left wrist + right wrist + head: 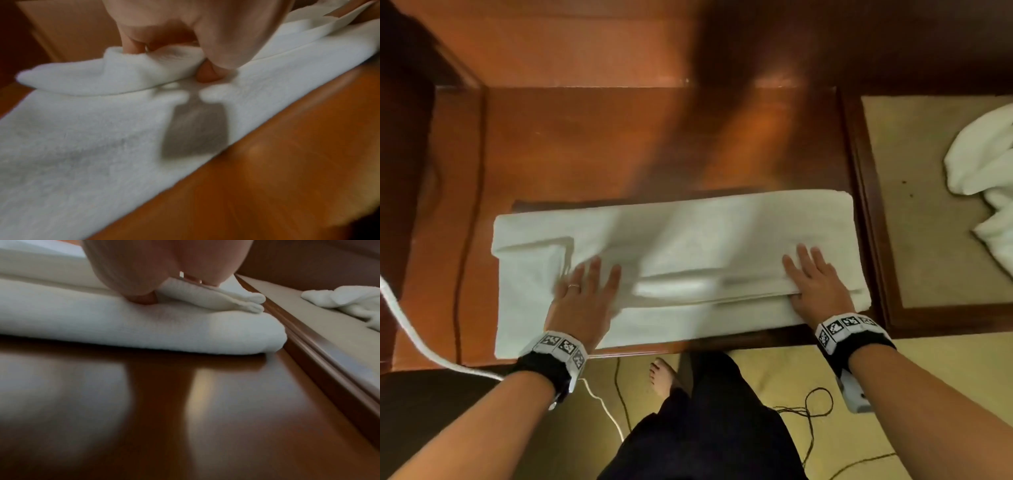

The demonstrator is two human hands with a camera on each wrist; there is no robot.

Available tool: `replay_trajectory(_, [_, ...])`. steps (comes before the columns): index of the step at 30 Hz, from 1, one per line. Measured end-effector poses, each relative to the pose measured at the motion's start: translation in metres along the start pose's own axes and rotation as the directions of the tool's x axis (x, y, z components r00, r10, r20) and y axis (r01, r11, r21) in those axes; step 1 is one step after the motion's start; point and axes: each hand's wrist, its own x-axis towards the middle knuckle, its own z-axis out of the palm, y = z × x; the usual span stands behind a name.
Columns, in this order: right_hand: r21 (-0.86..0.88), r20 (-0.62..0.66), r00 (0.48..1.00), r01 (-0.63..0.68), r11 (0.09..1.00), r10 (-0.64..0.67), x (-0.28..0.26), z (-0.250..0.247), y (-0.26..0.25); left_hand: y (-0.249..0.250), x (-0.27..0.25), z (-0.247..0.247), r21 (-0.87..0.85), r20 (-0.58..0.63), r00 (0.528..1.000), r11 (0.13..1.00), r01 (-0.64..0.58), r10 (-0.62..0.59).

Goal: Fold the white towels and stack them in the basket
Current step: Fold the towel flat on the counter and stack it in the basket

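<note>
Currently two white towels in view; one half-folded towel (pixel 722 240) lies mid-frame on the wooden table (pixel 592 147); one crumpled towel (pixel 983 171) at the right edge; two hands: left hand (pixel 582 294) and right hand (pixel 815 281) pinch folded layers, thumbs under, fingers spread on top.

Fluffy cloth towel (pixel 722 233), glossy wooden table (pixel 619 144)

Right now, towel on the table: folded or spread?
Partly folded. The towel lies in stacked layers; both hands, left and right, hold its upper flap's edge.
</note>
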Motion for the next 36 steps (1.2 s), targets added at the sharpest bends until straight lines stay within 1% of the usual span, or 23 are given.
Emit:
replay_trajectory(1, [0.002,-0.023,1.0,-0.01,1.0,0.01,0.02,-0.012,0.001,-0.003,0.019,-0.009,0.006,-0.056,0.998,0.999,0.036,-0.035])
replay_trajectory(2, [0.0,-0.03,0.999,-0.017,1.0,0.017,0.04,-0.025,0.001,-0.006,0.037,-0.02,0.011,-0.077,0.994,0.997,0.079,-0.078])
replay_trajectory(4, [0.026,-0.02,1.0,-0.014,1.0,0.015,0.07,-0.05,0.001,-0.013,0.065,-0.041,0.049,-0.056,0.988,0.988,0.146,-0.143])
replay_trajectory(6, [0.094,-0.064,0.998,-0.016,0.995,0.022,0.078,-0.064,0.004,-0.019,0.073,-0.058,0.057,-0.074,0.984,0.985,0.164,-0.16])
replay_trajectory(8, [0.127,-0.154,0.988,0.038,0.991,-0.018,0.066,-0.059,0.011,-0.021,0.059,-0.058,0.03,-0.103,0.984,0.989,0.146,-0.142])
replay_trajectory(9, [0.094,-0.172,0.983,0.073,0.993,-0.056,0.055,-0.049,0.015,-0.02,0.046,-0.051,0.024,-0.079,0.989,0.991,0.13,-0.128])
replay_trajectory(10, [0.043,-0.151,0.985,0.092,0.995,-0.085,0.046,-0.038,0.017,-0.018,0.032,-0.041,0.023,-0.032,0.993,0.994,0.111,-0.111])
replay_trajectory(11, [-0.001,-0.099,0.992,0.076,0.997,-0.076,0.039,-0.029,0.02,-0.016,0.021,-0.031,0.009,0.011,0.995,0.995,0.095,-0.095])
replay_trajectory(12, [-0.027,-0.062,0.997,0.051,0.998,-0.053,0.037,-0.023,0.022,-0.015,0.014,-0.022,-0.016,0.015,0.996,0.996,0.084,-0.084])
replay_trajectory(14, [-0.013,-0.093,0.994,0.054,0.998,-0.055,0.037,-0.021,0.025,-0.016,0.009,-0.012,-0.046,-0.034,0.997,0.996,0.075,-0.076])
replay_trajectory(17, [0.02,-0.206,0.977,0.058,0.998,-0.052,0.033,-0.018,0.033,-0.018,-0.001,-0.005,-0.026,-0.076,0.996,0.998,0.055,-0.057])
replay_trajectory(19, [0.008,-0.194,0.981,0.018,1.0,-0.016,0.024,-0.006,0.038,-0.016,-0.011,0.002,0.028,-0.099,0.995,0.999,0.036,-0.033])
replay_trajectory(21, [-0.001,-0.152,0.988,-0.018,1.0,0.018,0.017,0.001,0.037,-0.013,-0.015,0.005,0.042,-0.1,0.994,0.998,0.056,-0.052])
replay_trajectory(23, [-0.011,-0.142,0.989,-0.039,0.999,0.037,0.019,-0.001,0.034,-0.008,-0.015,0.006,0.038,-0.072,0.993,0.994,0.099,-0.096])
replay_trajectory(25, [-0.033,-0.194,0.981,-0.025,0.999,0.018,0.023,-0.006,0.02,-0.005,-0.012,0.002,0.02,-0.083,0.988,0.991,0.135,-0.133])
replay_trajectory(26, [-0.032,-0.223,0.975,0.002,0.999,-0.009,0.026,-0.008,0.01,-0.006,-0.01,0.0,0.004,-0.094,0.986,0.991,0.137,-0.136])
replay_trajectory(28, [-0.038,-0.218,0.969,0.111,0.993,-0.116,0.032,-0.008,-0.015,-0.009,-0.007,-0.001,-0.005,-0.083,0.991,0.994,0.108,-0.108])
replay_trajectory(30, [-0.003,-0.171,0.965,0.199,0.98,-0.197,0.034,-0.004,-0.032,-0.017,-0.009,0.005,-0.004,-0.091,0.995,0.999,0.036,-0.036])
replay_trajectory(32, [0.058,-0.194,0.958,0.226,0.972,-0.211,0.03,0.002,-0.032,-0.023,-0.017,0.016,-0.028,-0.126,0.991,0.998,-0.056,0.052])
replay_trajectory(34, [0.015,-0.184,0.956,0.236,0.972,-0.229,0.018,0.014,-0.024,-0.024,-0.029,0.03,0.004,-0.133,0.982,0.991,-0.133,0.132])
replay_trajectory(35, [-0.021,-0.157,0.957,0.242,0.97,-0.242,0.013,0.02,-0.02,-0.022,-0.034,0.037,0.016,-0.124,0.981,0.988,-0.151,0.152])
replay_trajectory(36, [-0.041,-0.14,0.958,0.246,0.968,-0.249,0.01,0.023,-0.019,-0.019,-0.037,0.042,0.014,-0.104,0.984,0.989,-0.145,0.146])
